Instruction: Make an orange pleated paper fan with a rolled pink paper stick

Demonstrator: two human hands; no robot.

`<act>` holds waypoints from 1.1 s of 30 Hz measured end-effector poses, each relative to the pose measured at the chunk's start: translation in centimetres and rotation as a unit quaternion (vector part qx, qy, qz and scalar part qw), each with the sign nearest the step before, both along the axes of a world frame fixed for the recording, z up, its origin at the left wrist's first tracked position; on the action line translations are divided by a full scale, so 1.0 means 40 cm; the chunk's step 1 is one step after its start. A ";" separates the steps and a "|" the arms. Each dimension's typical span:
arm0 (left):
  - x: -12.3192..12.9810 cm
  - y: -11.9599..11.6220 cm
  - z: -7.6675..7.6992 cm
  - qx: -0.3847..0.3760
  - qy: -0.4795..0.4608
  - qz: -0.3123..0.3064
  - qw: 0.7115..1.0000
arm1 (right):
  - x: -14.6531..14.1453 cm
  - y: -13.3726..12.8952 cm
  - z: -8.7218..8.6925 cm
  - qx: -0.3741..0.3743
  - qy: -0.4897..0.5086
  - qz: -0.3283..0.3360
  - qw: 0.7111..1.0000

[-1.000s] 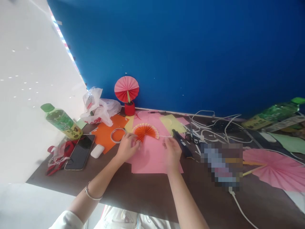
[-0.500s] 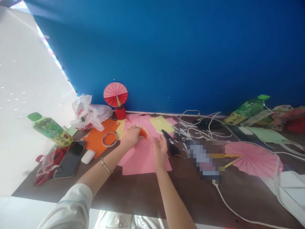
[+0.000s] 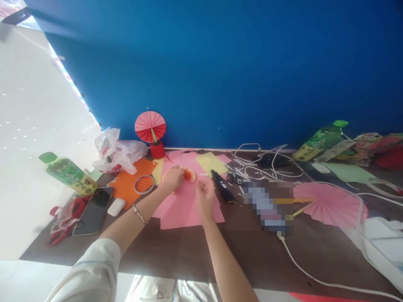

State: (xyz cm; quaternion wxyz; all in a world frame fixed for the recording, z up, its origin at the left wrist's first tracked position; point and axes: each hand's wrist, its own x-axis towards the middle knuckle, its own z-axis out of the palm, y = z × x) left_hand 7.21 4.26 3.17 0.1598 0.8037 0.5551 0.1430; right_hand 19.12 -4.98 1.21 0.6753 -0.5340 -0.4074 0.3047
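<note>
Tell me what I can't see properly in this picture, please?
In the head view:
Much of the orange fan: hidden by the left hand.
Whether the right hand pinches anything: too small and blurred.
The pixelated thing: square blocks mask it.
The inside of the white plastic bag: its folds hide it.
The red thing at far right: blurred and cut off by the picture's edge.

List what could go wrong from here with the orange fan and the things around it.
The left hand covers much of the orange fan, so pressing hard might crumple it. The pink paper beneath the right hand could shift if dragged. The bottle at left stands near the black phone; a knock might tip it.
</note>
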 end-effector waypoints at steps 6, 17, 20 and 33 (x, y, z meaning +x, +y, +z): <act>-0.040 -0.043 0.004 0.074 -0.087 -0.027 0.993 | 0.009 -0.003 0.002 0.023 -0.055 0.020 0.998; -0.135 -0.126 -0.030 0.171 -0.212 -0.117 0.955 | -0.002 -0.025 0.003 0.036 -0.243 0.227 0.942; -0.152 -0.120 -0.030 0.173 -0.205 -0.133 0.954 | -0.006 -0.022 -0.003 0.057 -0.250 0.217 0.942; -0.145 -0.155 0.004 0.063 -0.253 -0.143 0.955 | -0.017 -0.016 0.062 0.007 0.034 0.132 0.991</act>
